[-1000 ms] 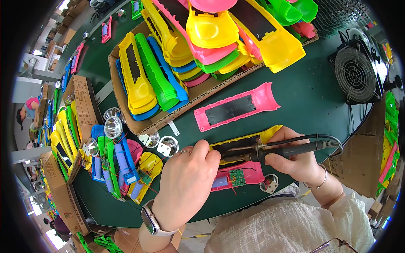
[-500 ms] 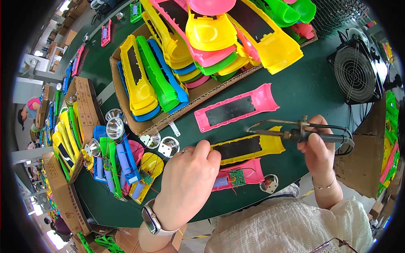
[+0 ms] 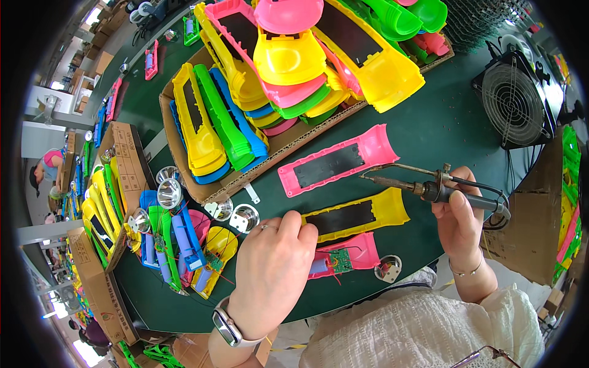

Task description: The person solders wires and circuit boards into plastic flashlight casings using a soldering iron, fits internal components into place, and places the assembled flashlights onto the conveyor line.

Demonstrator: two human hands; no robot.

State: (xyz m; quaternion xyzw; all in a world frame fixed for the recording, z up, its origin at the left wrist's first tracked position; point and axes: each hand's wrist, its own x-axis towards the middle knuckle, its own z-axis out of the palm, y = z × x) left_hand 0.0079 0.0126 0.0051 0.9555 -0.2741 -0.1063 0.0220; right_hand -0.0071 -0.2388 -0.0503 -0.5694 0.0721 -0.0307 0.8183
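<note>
My right hand (image 3: 461, 211) grips a soldering iron (image 3: 438, 193) with a wire-feed tube on top. Its tip points left, between a pink flashlight half-shell (image 3: 374, 147) and a yellow flashlight half-shell (image 3: 389, 208), each with a black panel. My left hand (image 3: 273, 270) is closed, fingers curled over the yellow half-shell's left end. Whatever those fingertips hold is hidden. Just below lies another pink half-shell (image 3: 366, 250), fitted with a green circuit board (image 3: 341, 260), a purple battery and red wires. A silvery reflector (image 3: 388, 268) sits beside it.
Beyond the shells stands a cardboard box (image 3: 294, 138) heaped with coloured half-shells. Wired assemblies (image 3: 184, 236) and shiny reflectors (image 3: 169, 193) crowd the left, beside another carton (image 3: 130, 165). A black fan (image 3: 512, 101) stands at right, with cables near it.
The soldering iron's tip has risen away from the yellow half-shell toward the pink one, and the iron tilts more. My left hand stays at the yellow half-shell's end. The whole view has shifted slightly.
</note>
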